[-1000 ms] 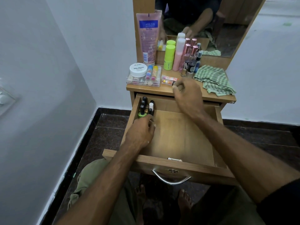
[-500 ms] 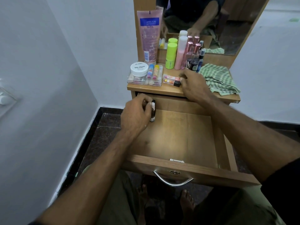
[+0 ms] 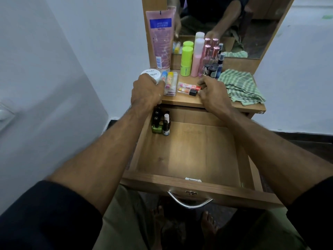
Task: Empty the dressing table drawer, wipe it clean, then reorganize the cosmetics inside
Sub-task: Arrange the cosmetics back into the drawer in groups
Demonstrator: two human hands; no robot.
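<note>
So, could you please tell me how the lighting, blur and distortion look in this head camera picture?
Head view: dim overall, with one bright patch on the drawer floor. The left wall and near forearms are smeared by motion blur, while the nail polish bottles and checked cloth stay fairly sharp. Wide-angle distortion bows the wall edges and stretches the arms. The mirror shows a dark reflection without glare.

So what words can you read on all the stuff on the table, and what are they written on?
"POLISH": lid of the white jar; the small brand line above it is too blurred to read.
"Vaseline" (probably, blurred): pink tube, under its blue label; the label's lines and back print are too small.
Lip balm sticks, green stick, nail polish bottles: print unreadable.
</note>
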